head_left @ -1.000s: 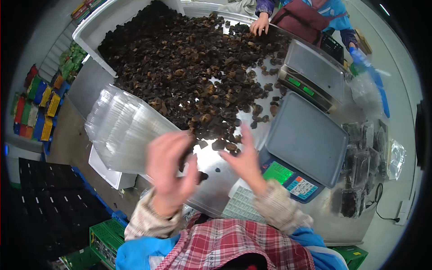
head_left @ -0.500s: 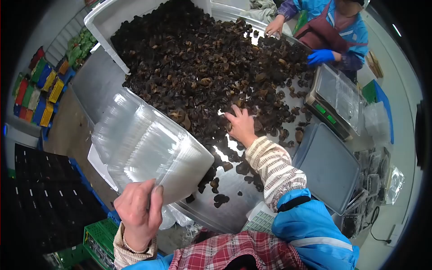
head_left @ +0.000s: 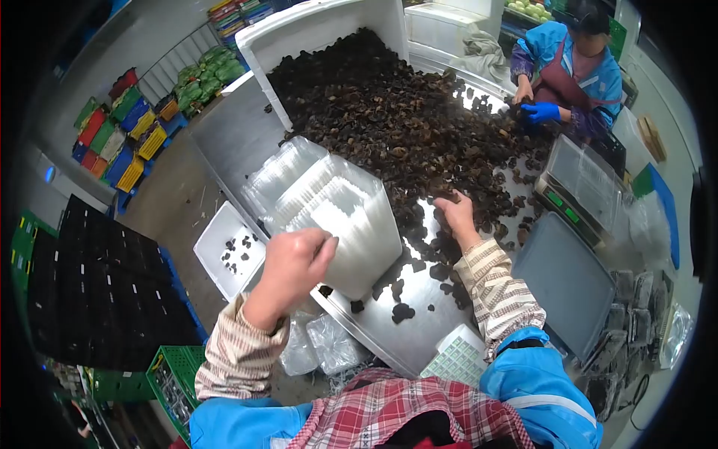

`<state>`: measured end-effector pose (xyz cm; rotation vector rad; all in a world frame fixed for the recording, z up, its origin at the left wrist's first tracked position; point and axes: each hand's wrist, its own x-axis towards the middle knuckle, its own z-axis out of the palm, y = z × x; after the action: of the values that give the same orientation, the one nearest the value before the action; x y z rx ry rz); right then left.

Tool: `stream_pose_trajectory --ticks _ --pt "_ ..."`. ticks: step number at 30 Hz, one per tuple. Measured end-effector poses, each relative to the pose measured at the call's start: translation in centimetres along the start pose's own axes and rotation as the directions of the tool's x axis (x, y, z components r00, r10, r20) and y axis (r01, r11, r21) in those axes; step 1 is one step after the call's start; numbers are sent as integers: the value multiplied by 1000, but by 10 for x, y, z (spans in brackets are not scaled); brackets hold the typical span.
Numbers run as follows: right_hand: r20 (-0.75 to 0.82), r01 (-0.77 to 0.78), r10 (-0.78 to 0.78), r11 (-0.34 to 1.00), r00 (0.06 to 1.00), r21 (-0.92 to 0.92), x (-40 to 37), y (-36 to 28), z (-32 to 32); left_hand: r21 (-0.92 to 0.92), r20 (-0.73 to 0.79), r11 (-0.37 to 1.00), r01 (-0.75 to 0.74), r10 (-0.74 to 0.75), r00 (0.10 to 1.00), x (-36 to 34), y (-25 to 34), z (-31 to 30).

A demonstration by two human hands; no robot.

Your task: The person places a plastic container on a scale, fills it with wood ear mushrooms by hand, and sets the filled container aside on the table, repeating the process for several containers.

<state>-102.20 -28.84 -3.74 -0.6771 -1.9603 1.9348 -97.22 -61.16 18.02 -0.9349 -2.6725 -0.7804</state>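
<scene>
A large heap of dark wood ear mushrooms (head_left: 374, 105) covers much of the metal table (head_left: 374, 318). At the heap's near edge, my right hand (head_left: 458, 217) is curled around some of the mushrooms, its fingertips partly hidden. My left hand (head_left: 292, 269) is closed in a pinch at the near side of a tall nested stack of clear plastic trays (head_left: 351, 224). What lies between those fingers, if anything, I cannot make out. Loose mushroom pieces are scattered on the metal between the stack and my right hand.
A white foam box (head_left: 262, 75) lies tipped behind the heap. Scales (head_left: 580, 183) and a grey lid (head_left: 565, 280) are at right, a label sheet (head_left: 456, 355) in front. A white bin (head_left: 224, 251) stands left. Across the table a co-worker (head_left: 572, 75) handles mushrooms, one hand blue-gloved.
My view has shifted, showing more of the room. My right hand's spread fingers have curled in at the heap's near edge. The co-worker's hands have come together over mushrooms.
</scene>
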Motion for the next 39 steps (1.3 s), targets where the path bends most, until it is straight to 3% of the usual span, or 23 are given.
stream_pose_trajectory --ticks 1,6,8,9,11,12,13,14,16,17,19,20,22,24,26,27,29,33,34,36,37,39 --pt "58 -15 6 988 998 155 -11 -9 -1 5 8 1000 -5 5 1000 3 0 -1" --pt "137 -94 58 956 989 277 -87 -94 -18 5 14 999 -41 40 999 12 -6 1" --pt "191 -225 165 907 968 357 -103 -110 -30 152 -221 988 19 15 975 17 -17 12" --pt "172 -213 156 897 973 387 -102 -109 -37 226 -307 973 48 25 951 22 -22 14" --pt "149 -185 125 840 981 510 -112 -122 -59 256 -501 961 104 40 865 32 -19 -3" --pt "104 -163 126 819 986 551 -123 -136 -74 184 -663 979 92 54 747 39 -21 -12" --pt "173 -198 121 814 977 546 -131 -146 -98 79 -753 992 96 -4 658 44 -13 -19" --pt "187 -142 43 819 981 556 -139 -154 -122 60 -812 998 33 30 583 48 13 -22" --pt "-1 -27 32 856 999 516 -163 -187 -164 141 -749 977 -162 212 628 54 61 8" --pt "-30 55 -46 878 998 475 -168 -198 -189 159 -654 929 -333 352 670 56 82 39" --pt "-117 190 -158 913 981 362 -178 -220 -232 168 -424 767 -619 623 657 54 121 105" --pt "-178 237 -191 926 965 292 -185 -229 -247 163 -283 666 -728 738 612 50 139 139" --pt "-182 287 -257 943 949 166 -196 -234 -269 -26 -253 452 -892 860 443 45 177 198" --pt "-144 373 -393 916 908 -148 -202 -216 -276 -81 -98 345 -935 931 352 33 201 241" --pt "-105 235 -272 933 957 -273 -205 -181 -281 -124 -48 315 -941 945 323 23 218 269" --pt "-29 509 -609 688 793 -517 -186 -133 -292 -162 -56 312 -936 944 325 18 224 278" --pt "11 292 -530 450 848 -844 -201 -103 -280 -162 -103 321 -933 935 339 10 230 286" --pt "73 177 -414 220 907 -959 -206 -50 -265 -217 -185 401 -890 878 441 -7 228 288" --pt "71 177 -409 227 910 -958 -206 -47 -271 -257 -232 430 -866 842 487 -9 227 287" --pt "34 105 -185 392 982 -914 -210 -75 -274 -282 -209 458 -843 828 520 -10 225 286" --pt "97 153 -141 463 985 -873 -203 -74 -287 -302 -209 475 -827 813 543 -10 224 288" --pt "179 207 -104 470 978 -858 -200 -95 -297 -329 -207 505 -798 786 582 -8 227 288"
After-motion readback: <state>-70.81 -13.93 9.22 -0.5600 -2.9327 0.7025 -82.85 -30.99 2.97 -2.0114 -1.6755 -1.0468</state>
